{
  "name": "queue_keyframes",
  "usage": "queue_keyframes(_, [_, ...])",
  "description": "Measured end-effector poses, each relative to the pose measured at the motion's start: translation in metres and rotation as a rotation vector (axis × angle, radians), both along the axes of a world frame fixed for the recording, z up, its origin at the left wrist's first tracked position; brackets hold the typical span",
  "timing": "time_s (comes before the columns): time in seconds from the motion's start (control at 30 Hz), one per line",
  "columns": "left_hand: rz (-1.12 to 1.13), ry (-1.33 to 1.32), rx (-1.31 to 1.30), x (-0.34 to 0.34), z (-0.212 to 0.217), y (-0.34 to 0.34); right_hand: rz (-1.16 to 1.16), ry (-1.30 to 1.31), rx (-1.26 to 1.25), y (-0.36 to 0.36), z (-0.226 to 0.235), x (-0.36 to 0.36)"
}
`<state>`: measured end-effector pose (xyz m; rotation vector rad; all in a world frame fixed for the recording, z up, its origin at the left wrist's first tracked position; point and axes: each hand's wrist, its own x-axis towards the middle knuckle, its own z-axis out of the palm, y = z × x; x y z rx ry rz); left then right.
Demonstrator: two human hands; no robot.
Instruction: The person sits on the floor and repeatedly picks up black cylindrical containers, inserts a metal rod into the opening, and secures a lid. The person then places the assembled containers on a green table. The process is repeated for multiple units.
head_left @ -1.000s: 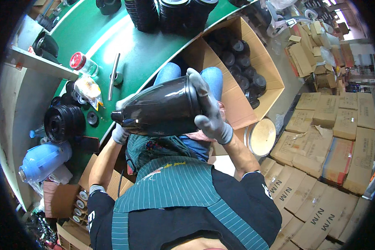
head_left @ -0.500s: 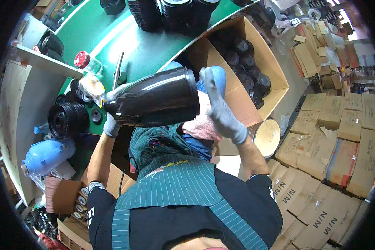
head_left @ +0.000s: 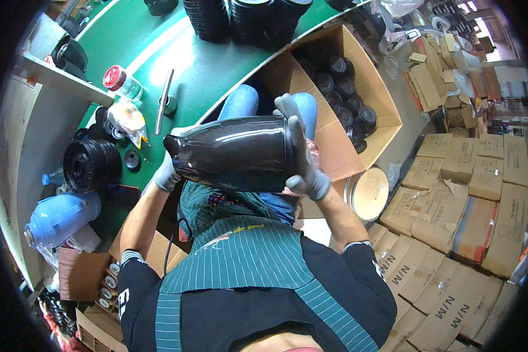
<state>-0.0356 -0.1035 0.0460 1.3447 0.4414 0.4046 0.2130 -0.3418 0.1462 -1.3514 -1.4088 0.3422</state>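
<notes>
Head view, the only one. Black shell [head_left: 234,154], glossy and tapered, lies on its side in the air above the wearer's lap, just short of the knees [head_left: 239,104]. Long axis runs crosswise, left to right, nearly level in the picture. Narrow, spouted end to the left; wide end to the right.

Left hand [head_left: 169,173], gloved in grey: grip closed on the narrow end, some fingers lost behind the shell. Right hand [head_left: 304,161], same glove: grip spread, palm against the wide end, fingers straight up past its rim, thumb low. Touching; how much weight it bears, cannot tell.

So the shell sits between the palms, one at each end, its axis passing from one to the other. The right is nearer the wide end, the left nearer the spout.

Surroundings: green tabletop [head_left: 208,76] beyond the left hand, a metal rod [head_left: 164,102] and red-lidded jar [head_left: 129,89] on it. Open carton [head_left: 366,76] of dark round parts [head_left: 346,88] past the right hand, beside the knee.
</notes>
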Motion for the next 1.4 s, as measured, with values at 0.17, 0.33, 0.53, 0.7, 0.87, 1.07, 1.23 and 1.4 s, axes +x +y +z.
queue_keyframes(0.17, [-0.113,-0.213,1.281,0.045,0.123,0.006,-0.116,0.925,-0.667,-0.006,0.008,0.007])
queue_keyframes(0.33, [-0.029,0.024,0.319,0.037,0.059,0.004,-0.072,0.072,-0.292,-0.031,-0.001,0.004])
queue_keyframes(0.53, [0.001,-0.003,0.466,0.053,0.075,-0.010,-0.111,0.544,-0.081,-0.012,0.030,-0.013])
queue_keyframes(0.7, [0.255,-0.083,0.617,0.067,0.057,-0.052,-0.115,0.560,-0.235,-0.011,0.045,0.028])
queue_keyframes(0.87, [-0.203,0.011,1.205,0.064,0.013,-0.065,-0.149,0.232,-0.470,-0.010,0.010,0.091])
queue_keyframes(1.07, [0.430,0.420,1.392,0.049,-0.006,0.018,-0.087,-0.227,-0.347,0.017,-0.057,0.013])
queue_keyframes(1.23, [0.442,0.740,0.995,0.043,-0.077,0.112,-0.104,0.405,-0.195,0.028,-0.076,0.014])
queue_keyframes(1.4, [-0.071,0.268,0.566,0.108,0.062,0.034,-0.187,1.053,-0.055,0.025,-0.079,0.012])
